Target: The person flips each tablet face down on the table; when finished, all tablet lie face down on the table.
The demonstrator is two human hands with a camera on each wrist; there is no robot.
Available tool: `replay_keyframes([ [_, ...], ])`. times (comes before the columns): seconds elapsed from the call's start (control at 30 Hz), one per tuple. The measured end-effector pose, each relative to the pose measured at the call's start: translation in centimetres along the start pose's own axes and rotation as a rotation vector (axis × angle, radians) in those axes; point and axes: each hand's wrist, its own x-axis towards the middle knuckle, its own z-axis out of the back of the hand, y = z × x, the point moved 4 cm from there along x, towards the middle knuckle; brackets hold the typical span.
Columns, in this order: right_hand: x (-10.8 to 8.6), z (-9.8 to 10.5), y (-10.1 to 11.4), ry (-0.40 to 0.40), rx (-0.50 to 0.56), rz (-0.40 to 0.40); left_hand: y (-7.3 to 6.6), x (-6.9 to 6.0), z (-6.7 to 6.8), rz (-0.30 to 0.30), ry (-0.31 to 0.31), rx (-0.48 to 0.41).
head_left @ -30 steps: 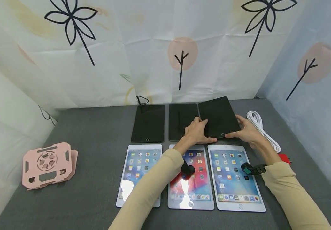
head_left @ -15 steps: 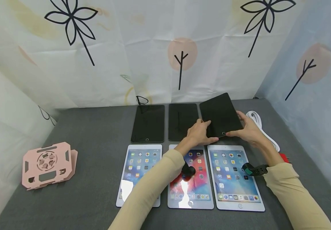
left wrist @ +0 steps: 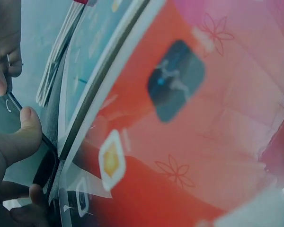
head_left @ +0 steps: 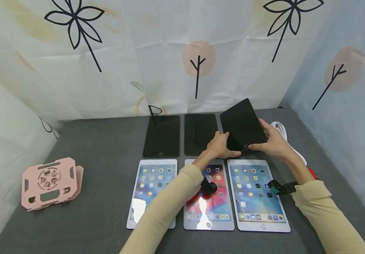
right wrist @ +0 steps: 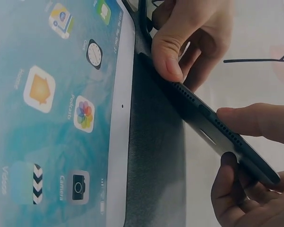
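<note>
Both hands hold a black tablet (head_left: pixel 242 121) at the back right, its far edge raised and its home button toward me. My left hand (head_left: pixel 219 146) grips the near left corner, and my right hand (head_left: pixel 273 141) grips the near right side. In the right wrist view, the tablet's bottom edge (right wrist: pixel 208 116) shows speaker holes and a port, tilted off the grey cloth. Left of it, two more black tablets (head_left: pixel 162 135) lie flat with dark screens. Nearer to me lie three white tablets (head_left: pixel 258 192) with lit home screens; my left sleeve partly covers two.
A pink cut-out stand (head_left: pixel 50 184) sits at the left. To the right are a coiled white cable (head_left: pixel 280 128) and a red plug (head_left: pixel 312 173), partly behind my right arm. Printed cloth walls (head_left: pixel 166 70) close in the back and sides of the grey tabletop (head_left: pixel 106 183).
The far edge of the held black tablet has risen, and the tablet tilts more steeply. My right hand has moved slightly up with it. The other tablets stay in place.
</note>
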Motion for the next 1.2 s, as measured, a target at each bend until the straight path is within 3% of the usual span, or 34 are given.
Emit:
replay_keyframes([
  [0.47,-0.9,0.3,1.3,-0.065,-0.115,0.042,0.1,0.2,-0.3,-0.030,0.036,-0.217],
  [0.73,-1.1,0.4,2.3,-0.073,-0.130,0.069,0.2,-0.1,-0.4,-0.001,0.048,-0.331],
  [1.2,-1.8,0.8,3.1,-0.081,-0.189,0.101,0.1,0.0,-1.1,-0.071,0.056,-0.413],
])
